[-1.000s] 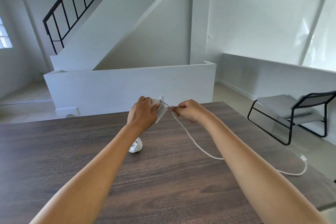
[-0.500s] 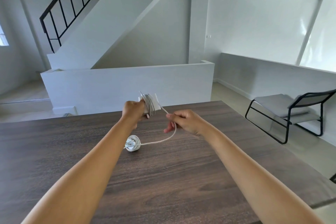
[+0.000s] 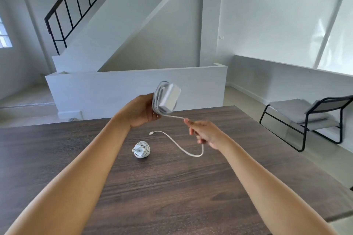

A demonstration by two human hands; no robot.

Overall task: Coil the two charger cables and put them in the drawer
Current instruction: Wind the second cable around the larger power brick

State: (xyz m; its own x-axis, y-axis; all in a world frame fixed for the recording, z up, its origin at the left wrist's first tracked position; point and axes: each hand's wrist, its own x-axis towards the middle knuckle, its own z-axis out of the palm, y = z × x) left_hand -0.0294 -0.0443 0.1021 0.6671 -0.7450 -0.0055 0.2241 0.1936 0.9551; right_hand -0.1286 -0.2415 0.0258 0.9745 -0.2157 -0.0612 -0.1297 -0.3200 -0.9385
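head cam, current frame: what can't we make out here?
- Drawer: none in the head view; the table shows only its top.
- Left hand: fingers hidden behind the charger being wound, itself motion-blurred.
- Right hand: pinches the loose cable, which is hidden inside the fist.
- Coiled charger: too small to see how its end is secured.
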